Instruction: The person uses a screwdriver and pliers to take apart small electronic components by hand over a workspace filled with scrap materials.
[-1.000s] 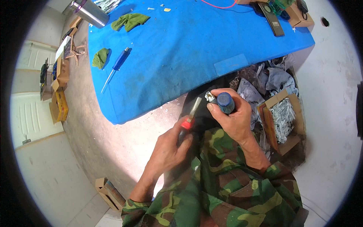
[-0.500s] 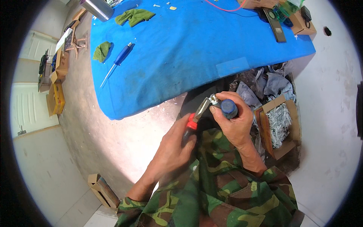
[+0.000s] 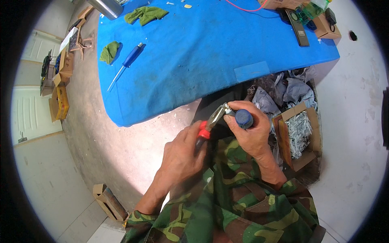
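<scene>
My left hand (image 3: 181,156) is closed round a pair of pliers (image 3: 204,128) with red and black handles. Their metal jaws point up and right and meet a small whitish metal piece (image 3: 227,108). The thumb and forefinger of my right hand (image 3: 254,133) pinch that piece. The same hand also grips a tool with a thick blue handle (image 3: 244,118), seen nearly end-on; its working end is hidden. Both hands are in front of my camouflage jacket (image 3: 243,194), just off the near edge of the table.
A blue-covered table (image 3: 174,69) carries a blue-handled screwdriver (image 3: 129,60), green cloths (image 3: 146,15), a steel cylinder (image 3: 107,8) and a dark flat device (image 3: 299,30). Beside my right hand stands an open carton (image 3: 283,139) of white strips, near grey plastic bags (image 3: 298,90). A wall (image 3: 356,101) rises at right.
The pliers have moved slightly up and right, and their jaws now reach onto the small metal piece. My right hand has shifted very little. The screwdriver on the table has not moved.
</scene>
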Tool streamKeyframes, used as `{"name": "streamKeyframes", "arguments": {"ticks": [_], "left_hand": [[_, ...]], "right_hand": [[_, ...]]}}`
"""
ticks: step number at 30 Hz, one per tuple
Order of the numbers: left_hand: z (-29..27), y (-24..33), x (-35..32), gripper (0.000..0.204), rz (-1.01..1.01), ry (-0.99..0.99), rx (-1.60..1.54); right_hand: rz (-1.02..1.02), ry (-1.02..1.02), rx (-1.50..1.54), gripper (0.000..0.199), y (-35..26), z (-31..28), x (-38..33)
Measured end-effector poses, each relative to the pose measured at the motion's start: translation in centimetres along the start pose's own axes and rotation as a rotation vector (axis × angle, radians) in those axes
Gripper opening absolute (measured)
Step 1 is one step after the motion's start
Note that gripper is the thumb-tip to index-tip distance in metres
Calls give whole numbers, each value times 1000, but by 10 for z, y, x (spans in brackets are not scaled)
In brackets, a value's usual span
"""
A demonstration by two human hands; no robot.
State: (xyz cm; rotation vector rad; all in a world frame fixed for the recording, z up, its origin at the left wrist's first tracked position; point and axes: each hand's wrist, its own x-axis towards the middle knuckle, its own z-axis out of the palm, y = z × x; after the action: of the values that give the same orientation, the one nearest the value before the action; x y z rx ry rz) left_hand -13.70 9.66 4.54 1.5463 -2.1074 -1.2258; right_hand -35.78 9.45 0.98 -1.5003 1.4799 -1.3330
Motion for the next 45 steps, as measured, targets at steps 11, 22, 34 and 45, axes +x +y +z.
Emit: {"name": "streamKeyframes", "arguments": {"ticks": [11, 22, 34, 45], "left_hand": [[7, -18, -4, 52, 66, -51, -208], [18, -40, -9, 56, 75, 24, -36], [7, -44, -10, 47, 49, 109, -78], [3, -63, -25, 48, -66, 107, -1]], "right_hand": [[-203, -90, -22, 36, -4, -2, 3], [277, -153, 166, 23, 14, -1, -17], [472, -241, 542, 24, 12, -17, 3], [490, -308, 679, 28, 17, -25, 17]]}}
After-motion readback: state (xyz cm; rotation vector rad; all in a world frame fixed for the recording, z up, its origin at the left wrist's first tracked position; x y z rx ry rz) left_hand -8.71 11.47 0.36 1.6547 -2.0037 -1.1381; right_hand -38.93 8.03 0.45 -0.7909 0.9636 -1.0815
